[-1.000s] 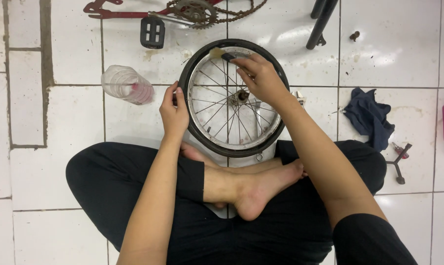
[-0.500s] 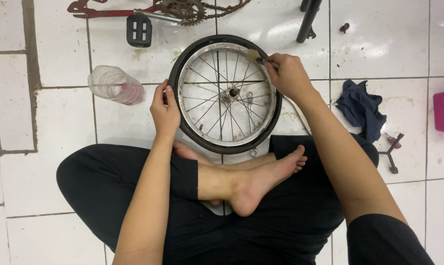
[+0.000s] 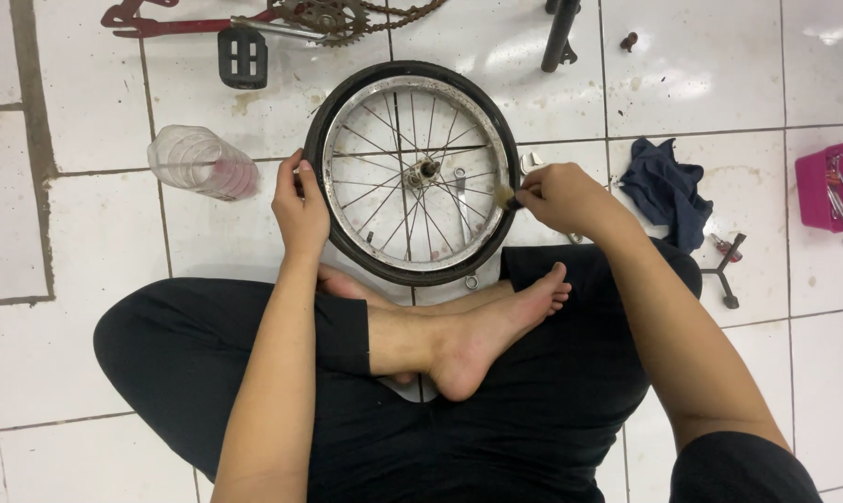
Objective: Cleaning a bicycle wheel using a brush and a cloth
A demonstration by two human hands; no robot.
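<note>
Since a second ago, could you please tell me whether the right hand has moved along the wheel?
Yes. The right hand went from the wheel's far rim, clockwise, to its right side.

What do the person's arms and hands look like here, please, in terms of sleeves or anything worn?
Both arms are bare along the forearms. The left hand and right hand wear no gloves, rings or watch that can be seen. A short black sleeve covers the right upper arm; the left upper arm is out of view.

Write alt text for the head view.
A person seated cross-legged on white tiles steadies a small spoked bicycle wheel with the left hand, while the right hand holds a small brush at its rim.
</note>
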